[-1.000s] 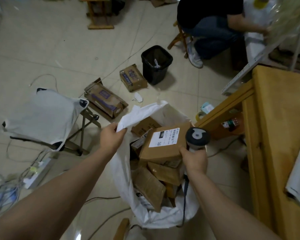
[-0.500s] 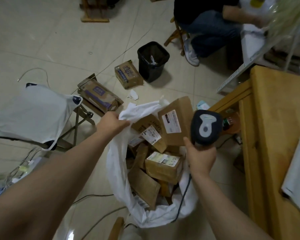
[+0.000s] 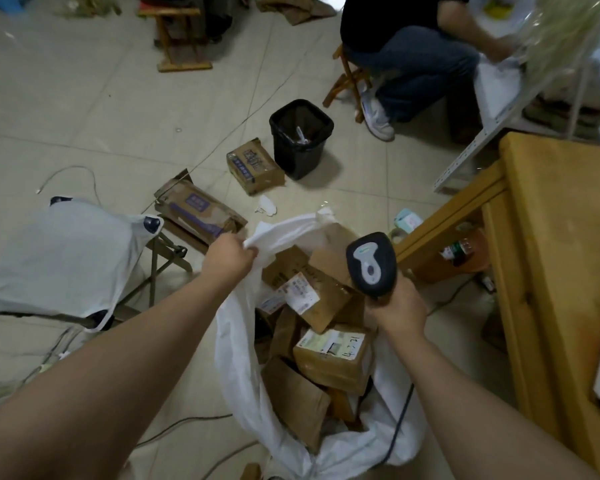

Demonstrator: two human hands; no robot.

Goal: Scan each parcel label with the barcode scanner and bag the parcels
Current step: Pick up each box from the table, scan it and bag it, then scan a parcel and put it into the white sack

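Note:
A large white bag (image 3: 243, 368) stands open on the floor, filled with several brown cardboard parcels. One labelled parcel (image 3: 312, 299) lies on top near the far side, another labelled parcel (image 3: 333, 358) sits below it. My left hand (image 3: 227, 259) grips the bag's far-left rim and holds it up. My right hand (image 3: 394, 308) grips the handle of a dark barcode scanner (image 3: 371, 263), whose head is raised above the bag's right side. The scanner's cable runs down past the bag.
A wooden table (image 3: 561, 271) stands at the right. A folding stool with a white cover (image 3: 66, 258) is at the left. Two boxes (image 3: 200, 213) (image 3: 255, 166) and a black bin (image 3: 300, 136) sit on the floor beyond. A seated person (image 3: 413, 57) is at the back. Cables cross the floor.
The parcel held up beside the scanner has dropped into the bag and lies on the pile. My right hand now holds only the scanner. The left hand still holds the bag's rim.

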